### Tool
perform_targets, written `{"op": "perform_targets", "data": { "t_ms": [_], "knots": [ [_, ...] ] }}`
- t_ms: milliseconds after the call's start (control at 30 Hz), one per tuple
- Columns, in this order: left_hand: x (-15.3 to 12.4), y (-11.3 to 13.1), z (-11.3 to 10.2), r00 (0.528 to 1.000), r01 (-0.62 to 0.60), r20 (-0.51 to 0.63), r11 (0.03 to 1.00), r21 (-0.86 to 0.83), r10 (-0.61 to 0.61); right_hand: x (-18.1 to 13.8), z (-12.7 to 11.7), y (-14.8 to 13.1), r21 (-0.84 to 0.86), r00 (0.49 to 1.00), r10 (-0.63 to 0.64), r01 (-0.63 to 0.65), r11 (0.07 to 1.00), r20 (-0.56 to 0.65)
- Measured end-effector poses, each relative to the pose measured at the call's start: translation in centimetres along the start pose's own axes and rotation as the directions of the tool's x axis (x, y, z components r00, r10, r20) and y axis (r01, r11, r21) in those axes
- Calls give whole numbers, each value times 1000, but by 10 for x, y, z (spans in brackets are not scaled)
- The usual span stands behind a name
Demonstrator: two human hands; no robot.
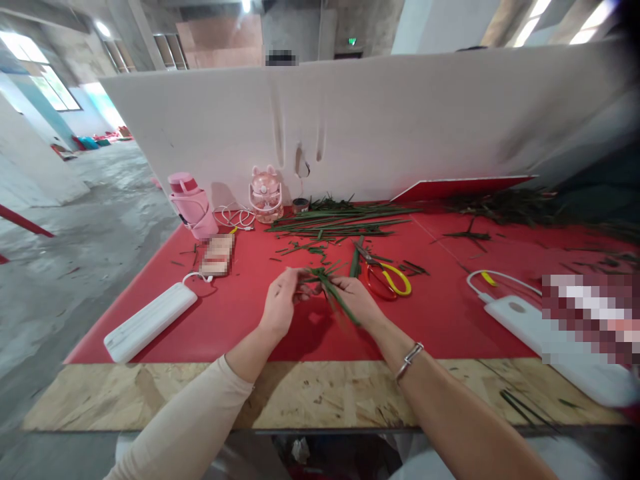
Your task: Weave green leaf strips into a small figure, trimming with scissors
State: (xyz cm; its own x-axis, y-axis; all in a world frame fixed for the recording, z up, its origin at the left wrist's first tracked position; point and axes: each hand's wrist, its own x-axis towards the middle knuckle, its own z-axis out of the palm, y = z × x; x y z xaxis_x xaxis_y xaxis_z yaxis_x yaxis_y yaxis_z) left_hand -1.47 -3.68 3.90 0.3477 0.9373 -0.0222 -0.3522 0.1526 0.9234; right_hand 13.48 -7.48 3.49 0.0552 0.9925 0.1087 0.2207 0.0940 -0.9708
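Above the red table covering, both hands meet at a small bundle of green leaf strips [324, 280], woven or knotted at its top. My left hand [285, 299] grips its left side, thumb and fingers closed. From the right, my right hand [354, 297] pinches the same bundle, and a long strip end trails down across its fingers. Just beyond my right hand lie scissors [390, 275] with yellow and red handles, blades pointing away to the left. A short green piece [356, 260] rests beside the blades. The fingertips are partly hidden by the strips.
Long green strips [345, 217] and cut scraps lie at the back. A pink bottle [193, 207], a clear pink jug [266, 197] and a white power bank [150, 323] stand or lie on the left. Another white device [550, 333] is at right. A white panel [350, 120] rises behind.
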Motion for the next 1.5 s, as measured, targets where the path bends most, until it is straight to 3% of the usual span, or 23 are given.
{"op": "perform_targets", "data": {
  "t_ms": [67, 133, 300, 433, 567, 733, 967, 1200, 1333, 1500],
  "knots": [
    [3, -1, -3, 998, 26, -51, 997, -68, -29, -1, 0, 0, 40, 998, 58, -58, 998, -17],
    [6, -6, -6, 997, 53, -63, 999, -7, -54, -1, 1, -1, 52, 998, 55, -54, 997, -12],
    [5, -16, -2, 971, 105, 207, 990, 96, -123, 0, 3, -3, 157, 997, 51, -60, 986, 58],
    [-1, -14, 2, 967, 51, 249, 998, 35, -58, -1, 5, -1, 349, 979, 132, -179, 920, 153],
    [-3, -12, 5, 932, 186, 330, 979, -81, -150, -5, 7, 6, 535, 934, 169, -321, 781, 313],
    [-2, -15, 5, 926, 274, 307, 951, -145, -220, -5, 9, 7, 617, 890, 184, -426, 662, 417],
    [-4, -18, 7, 925, 320, 277, 927, -195, -261, -5, 14, 8, 607, 896, 175, -411, 680, 409],
    [-5, -15, 9, 921, 324, 265, 939, -117, -285, -5, 17, 12, 674, 889, 168, -436, 596, 426],
    [-5, -15, 9, 951, 268, 192, 957, -113, -244, -4, 22, 11, 672, 906, 169, -403, 621, 387],
    [-6, -17, 12, 984, 165, 87, 981, -103, -156, -2, 27, 11, 540, 953, 120, -259, 801, 279]
  ]
}}
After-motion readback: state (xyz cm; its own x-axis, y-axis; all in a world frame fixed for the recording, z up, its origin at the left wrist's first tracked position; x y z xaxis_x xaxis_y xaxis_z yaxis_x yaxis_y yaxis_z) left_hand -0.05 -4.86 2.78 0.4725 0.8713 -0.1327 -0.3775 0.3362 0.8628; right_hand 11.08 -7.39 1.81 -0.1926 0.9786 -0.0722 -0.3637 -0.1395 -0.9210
